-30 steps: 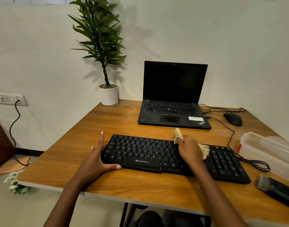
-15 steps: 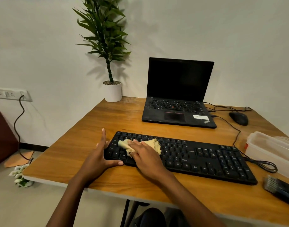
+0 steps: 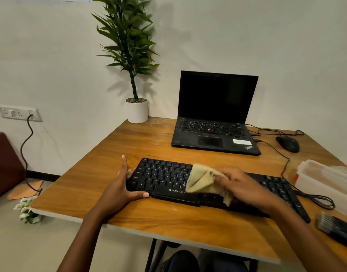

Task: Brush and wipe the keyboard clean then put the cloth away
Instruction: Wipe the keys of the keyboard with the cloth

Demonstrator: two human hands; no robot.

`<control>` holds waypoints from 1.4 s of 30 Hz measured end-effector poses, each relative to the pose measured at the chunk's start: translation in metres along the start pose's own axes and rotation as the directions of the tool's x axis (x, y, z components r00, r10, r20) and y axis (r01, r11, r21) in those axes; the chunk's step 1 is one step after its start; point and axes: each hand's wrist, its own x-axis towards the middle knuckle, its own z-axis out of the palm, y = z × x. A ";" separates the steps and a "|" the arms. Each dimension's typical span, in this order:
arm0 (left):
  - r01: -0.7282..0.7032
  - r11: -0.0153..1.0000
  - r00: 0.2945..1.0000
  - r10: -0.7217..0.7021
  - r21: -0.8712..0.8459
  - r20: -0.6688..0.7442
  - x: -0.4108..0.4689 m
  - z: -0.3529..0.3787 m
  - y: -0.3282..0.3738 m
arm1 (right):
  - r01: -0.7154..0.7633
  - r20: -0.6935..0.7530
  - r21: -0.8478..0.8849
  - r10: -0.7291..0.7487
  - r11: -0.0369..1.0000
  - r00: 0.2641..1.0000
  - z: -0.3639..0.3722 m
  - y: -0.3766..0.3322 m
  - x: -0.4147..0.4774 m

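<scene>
A black keyboard (image 3: 164,178) lies across the front of the wooden table (image 3: 129,146). My left hand (image 3: 119,190) braces its left end, fingers straight along the edge and thumb on the front rim. My right hand (image 3: 245,185) grips a crumpled pale yellow cloth (image 3: 202,182) over the middle keys; the hand looks motion-blurred and hides the keys beneath. A brush (image 3: 337,227) with a dark handle and grey bristles lies at the table's front right.
An open black laptop (image 3: 215,114) stands behind the keyboard. A black mouse (image 3: 288,143) and its cable lie at the back right. A clear plastic box (image 3: 325,183) sits at the right edge. A potted plant (image 3: 136,112) occupies the back left corner.
My right hand swept the cloth from the keyboard's right-middle to its left end, then back toward the middle. My left hand stayed at the keyboard's left end.
</scene>
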 end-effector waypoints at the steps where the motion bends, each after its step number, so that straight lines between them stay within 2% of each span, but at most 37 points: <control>1: 0.001 1.000 1.000 -0.001 -0.004 0.007 0.000 -0.001 0.001 | -0.013 -0.191 0.042 0.021 0.999 0.981 -0.008 -0.001 0.009; 3: 0.003 1.000 1.000 -0.002 -0.008 0.020 -0.001 -0.003 0.001 | -0.035 -0.535 -0.029 0.014 0.999 0.845 -0.013 0.005 0.033; 4: 0.004 1.000 1.000 -0.004 -0.008 0.024 -0.001 -0.003 0.000 | -0.114 -0.619 -0.095 0.031 0.989 0.785 -0.009 0.012 0.045; 5: 0.008 1.000 1.000 -0.007 -0.010 0.023 0.000 -0.003 0.000 | -0.220 -0.649 -0.134 0.082 0.966 0.756 0.000 0.019 0.058; 7: 0.015 1.000 1.000 -0.015 -0.019 0.016 0.000 -0.004 -0.002 | -0.374 -0.622 -0.198 0.178 0.906 0.762 0.032 0.032 0.079; 11: 0.018 1.000 1.000 -0.018 -0.022 0.001 0.002 -0.003 -0.004 | -0.364 -0.591 -0.307 0.124 0.879 0.797 0.094 0.017 0.116; 17: 0.014 1.000 1.000 -0.014 -0.015 -0.024 0.005 0.000 -0.009 | -0.194 -0.431 -0.461 -0.027 0.866 0.902 0.145 -0.023 0.149; 22: -0.012 1.000 0.999 0.011 -0.029 -0.032 0.007 0.000 -0.012 | 0.083 -0.174 -0.533 -0.206 0.842 0.963 0.152 -0.029 0.142; 27: -0.045 0.996 0.998 0.042 -0.074 -0.049 0.009 0.001 -0.015 | 0.298 0.029 -0.527 -0.333 0.796 0.942 0.148 -0.024 0.117; 34: -0.056 0.992 0.997 0.051 -0.115 -0.050 0.011 -0.001 -0.018 | 0.442 0.250 -0.411 -0.367 0.798 0.896 0.133 -0.016 0.101; 38: -0.025 0.997 0.999 0.023 -0.077 -0.024 0.007 -0.004 -0.011 | 0.464 0.326 -0.428 -0.346 0.776 0.880 0.118 -0.014 0.088; 42: 0.008 0.999 1.000 -0.009 -0.040 -0.024 0.002 -0.004 -0.003 | 0.468 0.341 -0.416 -0.343 0.780 0.875 0.095 -0.003 0.063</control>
